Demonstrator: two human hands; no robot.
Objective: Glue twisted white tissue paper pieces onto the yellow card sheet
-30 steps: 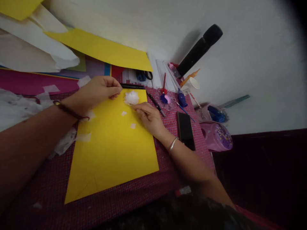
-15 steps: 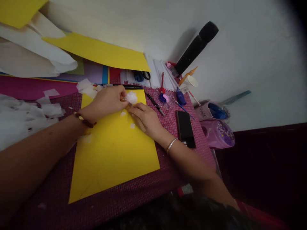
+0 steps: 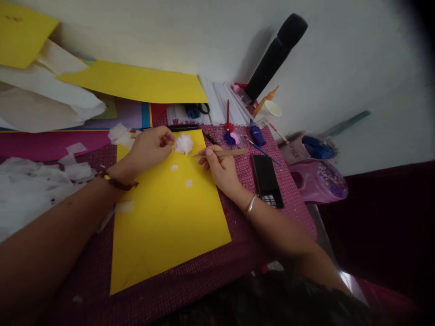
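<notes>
A white crumpled paper puff (image 3: 183,144) sits near the far edge of the yellow sheet (image 3: 170,217). Just left of it is my left hand (image 3: 152,147), fingers curled together; whatever they may pinch is hidden. My right hand (image 3: 220,170) grips a thin light-brown stick (image 3: 233,152), its narrow end pointing left toward the puff but apart from it. Two small white paper bits, one of them a square (image 3: 189,183), lie on the sheet below the puff. A pale paper piece (image 3: 124,206) rests by the sheet's left edge.
White tissue scraps (image 3: 30,185) are heaped at left. Behind lie black pens (image 3: 185,128), a yellow strip (image 3: 142,83) and white paper rolls (image 3: 220,102). To the right are a paint palette (image 3: 233,138), a blue bottle (image 3: 257,135), a paintbrush (image 3: 263,151) and a phone (image 3: 267,179).
My hands have drawn apart. The right one has moved rightward and now shows the stick raised in its fingers. The puff is more fully exposed on the sheet, and the view has shifted slightly.
</notes>
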